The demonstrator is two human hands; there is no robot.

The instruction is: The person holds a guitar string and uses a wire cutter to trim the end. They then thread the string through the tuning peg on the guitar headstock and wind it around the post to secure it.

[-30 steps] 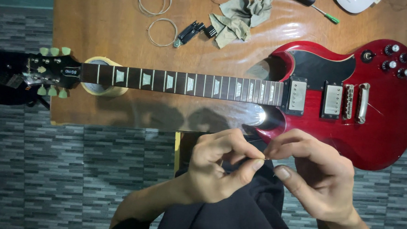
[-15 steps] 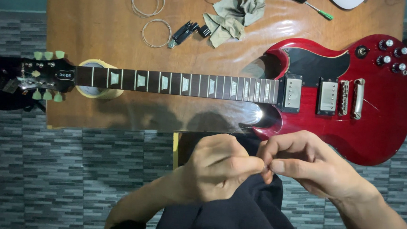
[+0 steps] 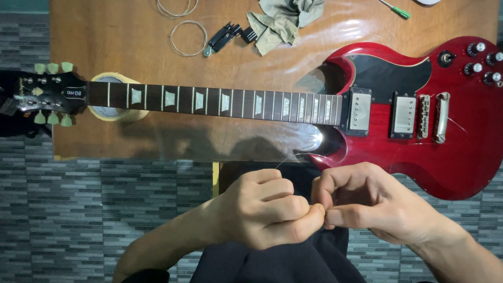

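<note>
A red electric guitar (image 3: 458, 146) lies across a wooden table (image 3: 126, 20), its dark neck (image 3: 219, 102) stretching left to a black headstock (image 3: 42, 93) with pale green tuner knobs. In front of the table's near edge, my left hand (image 3: 262, 208) and my right hand (image 3: 369, 202) meet fingertip to fingertip, pinching a thin guitar string (image 3: 296, 156) that curves up toward the guitar body. Both fists are curled tight over my dark trousers.
A roll of tape (image 3: 117, 114) props the neck. Coiled strings (image 3: 185, 37), a black tool (image 3: 222, 39), a crumpled green-grey cloth (image 3: 287, 14) and a green-handled screwdriver (image 3: 393, 6) lie at the table's far side. Grey patterned floor surrounds the table.
My hands have closed in on each other and curled tighter around the string. The view shifted slightly left.
</note>
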